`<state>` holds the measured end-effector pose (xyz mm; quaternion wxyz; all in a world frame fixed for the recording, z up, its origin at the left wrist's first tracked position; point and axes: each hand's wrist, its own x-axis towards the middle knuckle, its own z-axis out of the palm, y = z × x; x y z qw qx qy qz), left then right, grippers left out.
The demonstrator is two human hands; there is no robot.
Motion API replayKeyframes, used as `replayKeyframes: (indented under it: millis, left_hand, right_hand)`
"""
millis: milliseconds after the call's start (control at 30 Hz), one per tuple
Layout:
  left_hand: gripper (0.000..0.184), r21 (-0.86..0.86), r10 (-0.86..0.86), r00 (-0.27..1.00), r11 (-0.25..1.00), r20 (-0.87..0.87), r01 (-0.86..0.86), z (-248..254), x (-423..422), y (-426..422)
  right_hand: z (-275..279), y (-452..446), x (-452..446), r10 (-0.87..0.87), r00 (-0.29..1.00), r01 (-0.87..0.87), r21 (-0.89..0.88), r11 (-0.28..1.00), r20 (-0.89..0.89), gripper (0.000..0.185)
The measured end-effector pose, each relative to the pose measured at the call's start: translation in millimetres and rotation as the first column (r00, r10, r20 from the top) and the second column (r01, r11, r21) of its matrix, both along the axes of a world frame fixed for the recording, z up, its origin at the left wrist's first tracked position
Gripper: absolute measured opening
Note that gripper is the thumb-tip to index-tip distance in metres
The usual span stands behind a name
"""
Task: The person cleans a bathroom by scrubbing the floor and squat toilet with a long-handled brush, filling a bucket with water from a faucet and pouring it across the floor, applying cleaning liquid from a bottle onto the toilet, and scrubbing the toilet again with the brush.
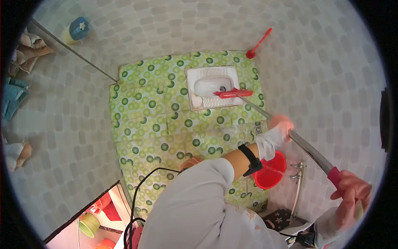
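Note:
My left hand, pinkish and apparently gloved, is wrapped round the metal shaft of a long-handled floor brush. Higher up, at the pink end grip, my right hand is closed round the same brush, its far side partly hidden. The red brush head lies across the right front part of a white squat toilet, near its drain hole. A black band is strapped on my left forearm above the whitish cuff.
A red bucket stands by the right wall below my left arm, near a tap and pipe. A red toilet brush leans in the far right corner. Clothes hang at left. A black cable runs beside my left arm.

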<state>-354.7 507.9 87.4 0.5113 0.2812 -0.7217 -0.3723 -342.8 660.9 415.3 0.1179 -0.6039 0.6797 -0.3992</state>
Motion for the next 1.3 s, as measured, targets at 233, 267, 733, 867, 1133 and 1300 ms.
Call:
replayKeyframes:
  millis: [233, 267, 733, 867, 1133, 1300]
  left_hand:
    - [0.014, -0.057, -0.266, 0.904, 0.952, 0.336, 0.301, -55.3, 16.6, -23.5]
    - [0.013, 0.027, -0.280, 0.782, 0.947, 0.557, 0.320, -44.5, 23.0, -22.4]
    - [0.011, 0.039, -0.205, 0.847, 0.976, 0.490, 0.214, 8.8, 84.8, 137.7]
    - [0.008, 0.148, -0.322, 0.518, 0.926, 0.793, 0.348, -17.9, 107.8, 125.6]
    - [0.009, -0.136, -0.100, 0.874, 0.973, 0.476, 0.185, -10.5, 130.2, 136.2]
    - [0.017, -0.224, 0.003, 0.935, 0.971, 0.356, 0.082, -31.1, 165.1, 103.2]
  right_hand:
    - [-82.9, 12.4, 18.3, 0.176, 0.983, -0.174, -0.046, 0.984, 0.044, 0.009]
    - [-79.3, 17.6, 18.0, 0.164, 0.985, -0.162, -0.054, 0.985, 0.047, 0.009]
    - [-30.9, 190.3, -13.4, -0.145, 0.891, 0.137, 0.049, 0.989, 0.430, 0.021]
    - [-82.8, 178.5, 7.9, 0.119, 0.918, -0.121, -0.020, 0.992, 0.379, 0.012]
    - [-70.1, 188.2, -21.4, 0.511, 0.846, -0.525, 0.067, 0.849, 0.150, 0.011]
    - [-106.3, 166.6, -7.7, 0.340, 0.854, -0.362, -0.018, 0.932, 0.395, 0.012]
